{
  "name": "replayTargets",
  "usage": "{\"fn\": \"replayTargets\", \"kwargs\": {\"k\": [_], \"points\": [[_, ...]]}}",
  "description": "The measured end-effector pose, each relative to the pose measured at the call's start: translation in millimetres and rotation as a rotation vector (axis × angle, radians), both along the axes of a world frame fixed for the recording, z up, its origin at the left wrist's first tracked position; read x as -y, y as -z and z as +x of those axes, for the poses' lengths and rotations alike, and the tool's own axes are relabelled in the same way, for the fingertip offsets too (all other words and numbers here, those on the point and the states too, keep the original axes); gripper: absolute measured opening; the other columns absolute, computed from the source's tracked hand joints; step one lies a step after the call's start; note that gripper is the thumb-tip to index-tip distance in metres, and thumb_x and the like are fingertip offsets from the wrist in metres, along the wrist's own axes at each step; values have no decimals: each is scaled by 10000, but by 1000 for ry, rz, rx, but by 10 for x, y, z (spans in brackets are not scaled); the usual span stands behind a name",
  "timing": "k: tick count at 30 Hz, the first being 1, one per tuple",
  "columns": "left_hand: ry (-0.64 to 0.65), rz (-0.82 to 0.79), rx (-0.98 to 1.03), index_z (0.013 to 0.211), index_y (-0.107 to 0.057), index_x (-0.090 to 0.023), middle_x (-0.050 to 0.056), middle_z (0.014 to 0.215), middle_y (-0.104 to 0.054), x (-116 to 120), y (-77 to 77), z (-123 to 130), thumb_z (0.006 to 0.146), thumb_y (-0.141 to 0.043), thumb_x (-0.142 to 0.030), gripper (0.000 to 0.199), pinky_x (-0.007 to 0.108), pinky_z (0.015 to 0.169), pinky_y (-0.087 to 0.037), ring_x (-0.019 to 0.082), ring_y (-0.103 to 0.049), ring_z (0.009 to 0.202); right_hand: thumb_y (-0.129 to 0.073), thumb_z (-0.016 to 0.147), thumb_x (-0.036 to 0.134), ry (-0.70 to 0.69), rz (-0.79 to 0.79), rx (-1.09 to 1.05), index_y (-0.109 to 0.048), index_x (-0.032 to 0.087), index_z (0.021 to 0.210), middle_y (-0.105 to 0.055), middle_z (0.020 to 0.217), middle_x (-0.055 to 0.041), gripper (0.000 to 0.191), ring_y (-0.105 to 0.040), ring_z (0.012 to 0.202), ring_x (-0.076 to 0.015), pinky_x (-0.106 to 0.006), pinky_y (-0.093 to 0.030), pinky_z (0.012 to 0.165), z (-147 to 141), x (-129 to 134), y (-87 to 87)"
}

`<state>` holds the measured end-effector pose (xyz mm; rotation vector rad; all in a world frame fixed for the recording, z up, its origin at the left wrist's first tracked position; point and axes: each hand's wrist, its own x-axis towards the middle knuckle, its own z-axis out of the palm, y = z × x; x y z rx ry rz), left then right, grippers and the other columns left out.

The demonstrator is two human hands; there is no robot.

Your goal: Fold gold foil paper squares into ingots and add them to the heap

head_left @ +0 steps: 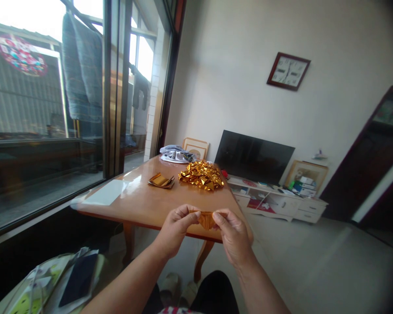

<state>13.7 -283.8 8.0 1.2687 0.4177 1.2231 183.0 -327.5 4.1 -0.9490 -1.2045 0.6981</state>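
Between my two hands is a small piece of gold paper [206, 220], folded to a shape that narrows downward. My left hand [180, 226] pinches its left end, and my right hand [229, 230] pinches the right end. Both hands are above the near edge of the wooden table [144, 203]. Beyond them lies a heap of shiny folded gold pieces [202, 175]. A small stack of flat gold paper sheets [161, 180] sits to the left of the heap.
Folded cloth and a hat-like item [177, 154] lie at the table's far end. A pale sheet [105, 193] is on the left side. A phone [79, 279] rests on a seat at lower left. Past the table stand a television [253, 157] and a low cabinet [281, 205].
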Motion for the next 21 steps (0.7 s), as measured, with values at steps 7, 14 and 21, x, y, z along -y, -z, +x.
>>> {"fn": "replayTargets", "kwargs": {"k": [7, 14, 21], "points": [[33, -37, 60, 920, -652, -147, 4, 766, -653, 21, -14, 46, 815, -747, -279, 193, 244, 731, -429, 122, -570, 728, -667, 891, 426, 26, 51, 139, -688, 201, 869, -618, 750, -8, 227, -564, 727, -166, -305, -452, 715, 6, 37, -38], [57, -17, 3, 879, -655, -130, 45, 787, -705, 33, -12, 57, 832, -742, -328, 221, 291, 770, -471, 159, -622, 748, -662, 887, 448, 40, 59, 190, -696, 200, 854, -628, 740, -15, 253, -564, 714, -172, -302, -446, 688, 0, 38, -48], [17, 64, -90, 831, -717, -128, 42, 788, -715, 34, -72, 5, 818, -753, -337, 212, 261, 742, -473, 155, -623, 745, -681, 880, 418, 14, 46, 109, -699, 207, 866, -614, 756, -4, 212, -551, 732, -168, -307, -443, 714, 48, 49, 9]]}}
